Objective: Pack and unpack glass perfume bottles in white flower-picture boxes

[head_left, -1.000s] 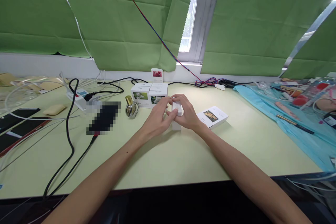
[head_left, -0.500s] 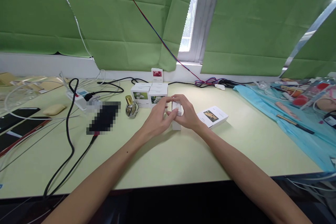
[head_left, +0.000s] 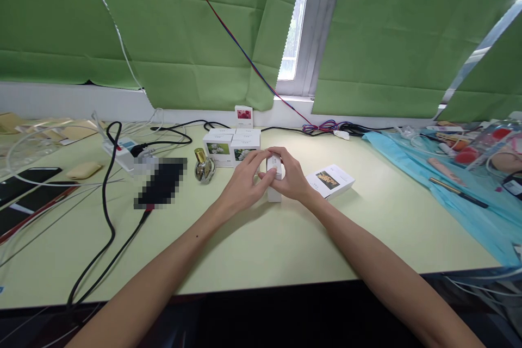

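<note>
White box (head_left: 274,196) partly hidden by our left hand (head_left: 244,182) and right hand (head_left: 290,178), its lettering (head_left: 273,162) too small for us to read, black device (head_left: 161,182) pixelated

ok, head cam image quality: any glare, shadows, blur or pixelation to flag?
Head view: window gap very bright; head view: soft shadow on the table beside the left forearm; head view: dark device blocked out by pixelation; head view: left hand and right hand fairly clear, print on their white box too small to read.
</note>
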`<state>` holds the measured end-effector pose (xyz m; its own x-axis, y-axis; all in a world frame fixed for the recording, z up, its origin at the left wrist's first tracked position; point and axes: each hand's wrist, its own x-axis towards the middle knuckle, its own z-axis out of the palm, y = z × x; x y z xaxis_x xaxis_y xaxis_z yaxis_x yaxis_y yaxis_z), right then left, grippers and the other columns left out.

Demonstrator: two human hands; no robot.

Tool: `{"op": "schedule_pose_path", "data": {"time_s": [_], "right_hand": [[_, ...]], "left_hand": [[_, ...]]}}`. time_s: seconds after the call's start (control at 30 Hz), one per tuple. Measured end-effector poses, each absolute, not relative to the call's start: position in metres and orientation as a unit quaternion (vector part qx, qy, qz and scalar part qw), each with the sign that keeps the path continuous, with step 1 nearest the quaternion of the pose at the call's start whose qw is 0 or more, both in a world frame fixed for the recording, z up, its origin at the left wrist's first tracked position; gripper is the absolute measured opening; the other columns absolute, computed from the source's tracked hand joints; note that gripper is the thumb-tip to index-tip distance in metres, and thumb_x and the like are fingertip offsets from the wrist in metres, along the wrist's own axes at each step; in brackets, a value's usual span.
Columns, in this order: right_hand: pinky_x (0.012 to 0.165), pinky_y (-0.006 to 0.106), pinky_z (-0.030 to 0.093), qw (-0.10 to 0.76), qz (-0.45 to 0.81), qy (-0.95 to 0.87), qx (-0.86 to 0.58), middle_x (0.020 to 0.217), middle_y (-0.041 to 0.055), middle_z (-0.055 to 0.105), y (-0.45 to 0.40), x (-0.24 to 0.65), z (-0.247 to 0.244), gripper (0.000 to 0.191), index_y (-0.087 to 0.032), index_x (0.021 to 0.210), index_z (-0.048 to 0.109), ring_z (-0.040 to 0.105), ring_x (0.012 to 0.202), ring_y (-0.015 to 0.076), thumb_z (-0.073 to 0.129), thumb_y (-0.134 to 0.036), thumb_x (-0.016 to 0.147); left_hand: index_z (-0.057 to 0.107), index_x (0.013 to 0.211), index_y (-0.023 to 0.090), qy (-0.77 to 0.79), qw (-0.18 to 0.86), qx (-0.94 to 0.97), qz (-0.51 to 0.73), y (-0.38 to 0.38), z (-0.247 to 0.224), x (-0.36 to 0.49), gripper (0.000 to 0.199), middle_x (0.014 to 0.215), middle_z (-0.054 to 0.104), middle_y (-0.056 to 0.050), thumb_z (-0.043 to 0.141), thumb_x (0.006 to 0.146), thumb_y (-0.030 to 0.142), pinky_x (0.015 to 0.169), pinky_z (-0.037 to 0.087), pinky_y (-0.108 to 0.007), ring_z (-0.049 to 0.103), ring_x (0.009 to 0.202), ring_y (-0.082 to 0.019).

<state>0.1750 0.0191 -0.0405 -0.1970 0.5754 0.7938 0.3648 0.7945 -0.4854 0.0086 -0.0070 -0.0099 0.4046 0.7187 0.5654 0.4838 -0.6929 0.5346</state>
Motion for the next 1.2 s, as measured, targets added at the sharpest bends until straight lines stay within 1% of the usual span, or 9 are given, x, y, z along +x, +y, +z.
{"op": "schedule_pose_path", "data": {"time_s": [0.1,0.27,0.47,0.8,1.2], "right_hand": [[0.088,0.043,0.057,0.551,0.095,-0.768,-0.313,0.118,0.0126,0.066,0.0201,0.1756,-0.0419,0.059,-0.022,0.126,0.048,0.067,0.103,0.0258,0.074,-0.053,0.084],[0.092,0.045,0.057,0.547,0.098,-0.770,-0.313,0.125,0.0153,0.063,0.0198,0.1766,-0.0419,0.062,-0.022,0.129,0.047,0.065,0.111,0.0277,0.074,-0.054,0.084],[0.091,0.046,0.057,0.548,0.098,-0.772,-0.306,0.125,0.0156,0.062,0.0198,0.1767,-0.0417,0.063,-0.021,0.131,0.047,0.064,0.111,0.0280,0.075,-0.053,0.084],[0.094,0.049,0.056,0.536,0.100,-0.780,-0.308,0.126,0.0147,0.063,0.0206,0.1777,-0.0418,0.062,-0.022,0.132,0.048,0.064,0.112,0.0293,0.075,-0.051,0.084],[0.095,0.049,0.056,0.528,0.085,-0.790,-0.300,0.128,0.0153,0.061,0.0223,0.1788,-0.0431,0.064,-0.022,0.135,0.046,0.062,0.115,0.0303,0.076,-0.047,0.084]], "left_hand": [[0.056,0.135,0.026,0.374,0.143,0.825,0.400,-0.0072,-0.0091,0.0088,0.038,0.140,0.059,-0.008,0.048,0.101,0.040,0.106,0.051,-0.042,0.056,0.128,-0.025],[0.058,0.134,0.024,0.382,0.140,0.825,0.392,-0.0075,-0.0071,0.0078,0.039,0.144,0.057,-0.008,0.048,0.101,0.041,0.109,0.049,-0.042,0.054,0.133,-0.026],[0.057,0.136,0.024,0.379,0.152,0.825,0.392,-0.0060,-0.0067,0.0080,0.041,0.148,0.055,-0.007,0.049,0.100,0.041,0.110,0.049,-0.042,0.052,0.136,-0.025],[0.056,0.138,0.024,0.377,0.151,0.826,0.391,-0.0046,-0.0062,0.0064,0.043,0.147,0.057,-0.008,0.049,0.100,0.043,0.107,0.051,-0.043,0.053,0.135,-0.027],[0.056,0.138,0.023,0.385,0.152,0.822,0.392,-0.0026,-0.0090,0.0065,0.046,0.145,0.059,-0.008,0.052,0.099,0.046,0.109,0.050,-0.045,0.056,0.132,-0.027]]}}
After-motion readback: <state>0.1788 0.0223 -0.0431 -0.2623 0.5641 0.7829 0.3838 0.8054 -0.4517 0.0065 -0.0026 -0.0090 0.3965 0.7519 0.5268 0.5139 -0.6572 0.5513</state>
